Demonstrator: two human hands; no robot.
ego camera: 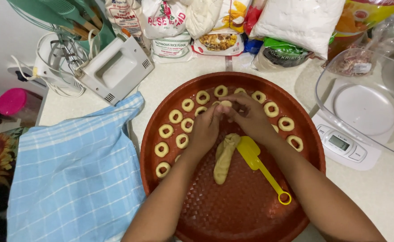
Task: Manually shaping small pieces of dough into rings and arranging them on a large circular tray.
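- Left hand and right hand meet fingertip to fingertip just above the centre of the round brown tray, both pinched closed on one small dough piece
- Dough piece: pale yellow, smooth, only a rounded nub shows between the fingers; rest hidden, so can't tell if it's a closed ring
- Tray has a woven lattice-pattern floor and a raised rim
- Finished dough rings sit in an arc along the tray from 8 o'clock over 12 to 3 o'clock, double row on the left side; each pale yellow with a small centre hole, tray brown showing through
- Dough lump lies at tray centre, elongated, same pale yellow, rough folded surface, just below the left hand
- Yellow plastic scraper lies just right of the lump, blade touching or nearly touching it, handle with ring end pointing to 5 o'clock, under the right forearm
- Off tray: blue checked cloth at 9 o'clock, white hand mixer at 10 o'clock, white kitchen scale under a clear bowl at 3 o'clock, flour bags at 12 o'clock
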